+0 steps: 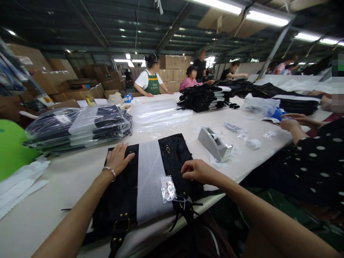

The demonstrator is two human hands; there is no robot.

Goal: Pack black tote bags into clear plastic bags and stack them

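A pale table [67, 179] spreads out from me. At its right side a co-worker in a black top with white dots [317, 154] has both hands over it. On the left is a bulky pile [83, 125] of dark and white folds under shiny clear plastic. Toward the far side, right of centre, black pieces rise in a ragged stack [201, 98], and clear plastic sheets [161, 111] lie flat between those 2.

Right in front of me, at the near edge, is the folded black piece [120, 191]. It looks soft and dull, almost square, with 2 dark panels showing either side of a strip of white paper [151, 179], which is thin, slightly see-through and faintly creased. Just beyond its far right side stands a grey tape dispenser [215, 145].

My left hand [119, 157] lies palm down on the far part of the left panel, thumb spread wide, gripping nothing. My right hand [200, 172] is curled at the right panel's edge; I can't tell whether its fingers pinch anything.

At the near left a black strap [118, 229] carries gold studs. A shiny clear packet [168, 189] overlaps the paper's right edge, and 1 small gold buckle [168, 149] sits on the far part of the right panel.
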